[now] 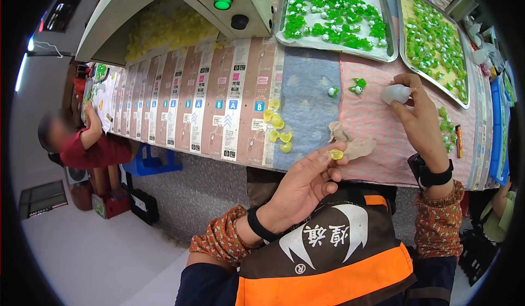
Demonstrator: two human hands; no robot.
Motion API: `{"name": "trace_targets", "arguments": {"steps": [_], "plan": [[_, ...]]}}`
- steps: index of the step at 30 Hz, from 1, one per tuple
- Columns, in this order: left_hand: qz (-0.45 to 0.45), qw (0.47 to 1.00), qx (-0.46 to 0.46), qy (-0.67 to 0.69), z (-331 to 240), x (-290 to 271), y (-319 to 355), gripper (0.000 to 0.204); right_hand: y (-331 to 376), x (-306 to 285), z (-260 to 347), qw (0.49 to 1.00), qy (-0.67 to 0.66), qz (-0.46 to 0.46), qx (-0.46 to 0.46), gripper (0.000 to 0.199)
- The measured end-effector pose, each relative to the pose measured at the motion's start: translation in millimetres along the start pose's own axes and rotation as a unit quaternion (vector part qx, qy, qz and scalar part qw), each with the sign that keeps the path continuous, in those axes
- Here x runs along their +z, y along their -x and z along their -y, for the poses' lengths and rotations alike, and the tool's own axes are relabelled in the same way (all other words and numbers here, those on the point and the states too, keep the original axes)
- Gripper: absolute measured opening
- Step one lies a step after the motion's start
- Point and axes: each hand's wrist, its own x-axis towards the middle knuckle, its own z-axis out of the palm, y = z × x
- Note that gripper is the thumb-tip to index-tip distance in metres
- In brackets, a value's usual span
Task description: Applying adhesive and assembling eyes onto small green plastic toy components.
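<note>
Two hands up over table edge. Left hand [303,183] pinches small yellow piece [336,154] between thumb and forefinger, other fingers curled. Right hand [418,115] farther right, fingertips closed on white piece [395,93]. Loose yellow pieces [279,128] lie left; green-filled trays [333,42] far.

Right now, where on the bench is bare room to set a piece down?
Free: blue cloth between the yellow pieces and the pink cloth; also the pink cloth's middle. Crowded: both trays, and around the beige scraps.
</note>
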Motion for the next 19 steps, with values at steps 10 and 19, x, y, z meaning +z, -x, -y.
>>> {"name": "trace_targets", "arguments": {"steps": [10, 19], "plan": [[0.003, 1.000, -0.014, 0.009, 0.6, -10.1, 1.7, 0.041, 31.8, -18.5, 17.2, 0.985, 0.055, -0.152, -0.067, 0.038], [-0.016, 0.998, -0.005, -0.054, 0.7, -12.4, 3.1, 0.043, 67.5, 12.1, 37.2, 0.983, 0.070, 0.020, -0.170, 0.016]]}}
